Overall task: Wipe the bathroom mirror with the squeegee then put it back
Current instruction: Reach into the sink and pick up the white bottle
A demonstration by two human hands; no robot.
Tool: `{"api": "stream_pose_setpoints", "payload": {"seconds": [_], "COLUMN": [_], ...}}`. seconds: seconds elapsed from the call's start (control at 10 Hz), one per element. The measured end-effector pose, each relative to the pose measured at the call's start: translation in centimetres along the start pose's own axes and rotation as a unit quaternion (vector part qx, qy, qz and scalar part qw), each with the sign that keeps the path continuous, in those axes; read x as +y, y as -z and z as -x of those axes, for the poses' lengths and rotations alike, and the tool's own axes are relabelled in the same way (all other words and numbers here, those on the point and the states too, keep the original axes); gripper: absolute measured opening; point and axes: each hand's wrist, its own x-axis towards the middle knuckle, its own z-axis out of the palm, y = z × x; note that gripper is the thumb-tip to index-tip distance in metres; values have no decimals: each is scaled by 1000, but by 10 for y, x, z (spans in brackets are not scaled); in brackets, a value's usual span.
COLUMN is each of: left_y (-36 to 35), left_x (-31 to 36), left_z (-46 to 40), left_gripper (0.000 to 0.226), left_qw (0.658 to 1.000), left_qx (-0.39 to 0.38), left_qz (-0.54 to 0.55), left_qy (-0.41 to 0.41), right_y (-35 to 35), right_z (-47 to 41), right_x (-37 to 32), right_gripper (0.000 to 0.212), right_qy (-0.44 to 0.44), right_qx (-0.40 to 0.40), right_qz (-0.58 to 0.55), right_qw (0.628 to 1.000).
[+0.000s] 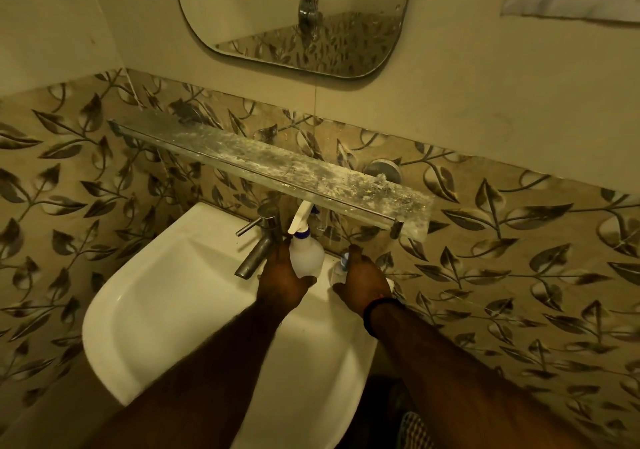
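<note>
Squeegee: cannot be made out for certain; a small item with a blue part (343,262) shows at the back right corner of the sink, partly hidden under the right hand, and what it is cannot be told.
Mirror (294,19): on the wall above the sink, rounded lower corners, reflecting a metal fitting and leaf tiles.
Right hand (363,280): over the sink's back right corner, fingers bent down onto the small item; whether they grip it cannot be told.
Left hand (282,275): fingers and thumb wrapped round the white spray bottle (306,258), upright on the sink's back ledge.
Tap (259,240): metal, just left of the bottle.
Sink (145,303): white basin below both forearms.
Glass shelf (270,163): stained, mounted between mirror and sink.
Wall: leaf-patterned tiles (519,258) behind.
</note>
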Motion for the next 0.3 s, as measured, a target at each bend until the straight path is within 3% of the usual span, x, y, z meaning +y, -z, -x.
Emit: {"api": "stream_pose_setpoints", "payload": {"seconds": [0.2,0.3], "left_y": [2,7], "left_x": [3,8], "left_z": [4,17], "left_gripper": [97,96], "left_qw": [1000,1000], "left_qx": [5,27], "left_qz": [11,3], "left_qy": [9,5], "right_y": [4,4], "right_z": [12,30], "right_x": [0,-1], "right_gripper": [98,94], "right_qy": [-35,-34], "right_qx": [16,56], "right_qz": [-32,-15], "right_qw": [999,998]}}
